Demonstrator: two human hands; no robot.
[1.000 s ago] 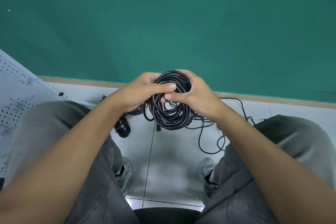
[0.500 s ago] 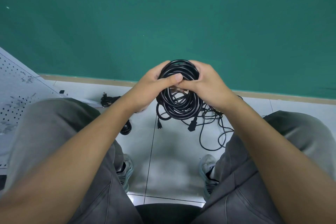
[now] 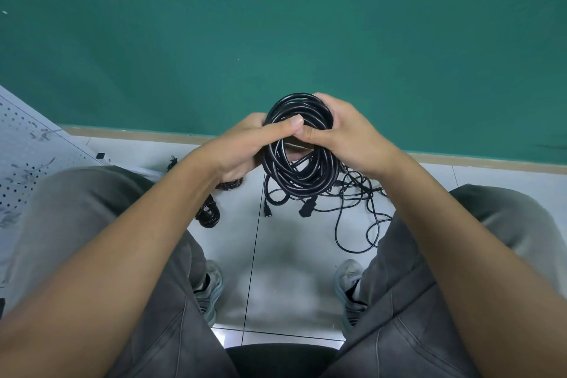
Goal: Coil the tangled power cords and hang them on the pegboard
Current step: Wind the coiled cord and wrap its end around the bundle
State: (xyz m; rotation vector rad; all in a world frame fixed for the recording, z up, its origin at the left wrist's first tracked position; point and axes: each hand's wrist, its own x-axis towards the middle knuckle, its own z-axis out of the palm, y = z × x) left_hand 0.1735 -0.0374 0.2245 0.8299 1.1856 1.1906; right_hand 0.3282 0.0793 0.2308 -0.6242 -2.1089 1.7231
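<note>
- Since the earlier frame, two plug ends had dropped free below the coil (image 3: 299, 147).
- Left hand (image 3: 245, 144) and right hand (image 3: 346, 135) gripped its top, above the floor (image 3: 276, 270).
- Cord looked springy and light; best held across all the loops.

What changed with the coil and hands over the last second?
Both hands, left hand and right hand, lifted the black coil higher against the green wall; two plug ends now dangle below it. Grip unchanged; loose cord still on the floor.
</note>
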